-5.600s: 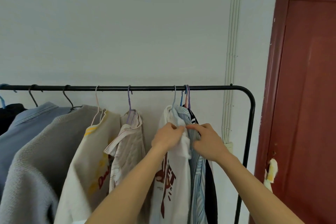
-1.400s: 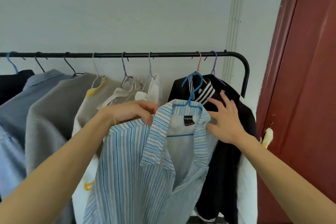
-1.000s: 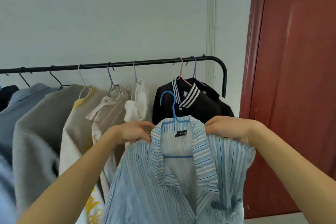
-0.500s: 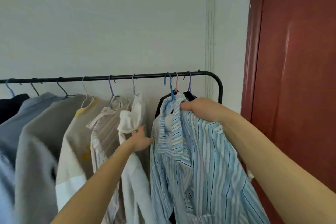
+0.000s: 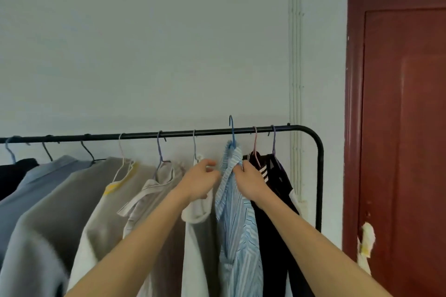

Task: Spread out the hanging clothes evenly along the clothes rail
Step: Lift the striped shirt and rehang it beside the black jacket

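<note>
A black clothes rail (image 5: 135, 134) runs across the view and bends down at the right. My right hand (image 5: 251, 181) is shut on the shoulder of a blue striped shirt (image 5: 237, 224). Its blue hanger hook (image 5: 231, 128) pokes up above the rail. My left hand (image 5: 199, 182) is just left of that shirt, on the top of a white garment (image 5: 195, 236), with its fingers curled; its grip is unclear. A black jacket with white stripes (image 5: 272, 200) hangs to the right on pink and purple hangers.
Left along the rail hang a beige striped shirt (image 5: 149, 190), a cream top with a yellow collar (image 5: 103, 212), a grey sweater (image 5: 48, 212), a blue-grey shirt (image 5: 31, 181) and a black garment (image 5: 12, 173). A red-brown door (image 5: 405, 128) stands right of the rail's post (image 5: 319, 188).
The striped shirt was lifted off the rail, held in front with both hands, then carried back up to the rail between the white garment and the black jacket. My left hand moved up beside it.
</note>
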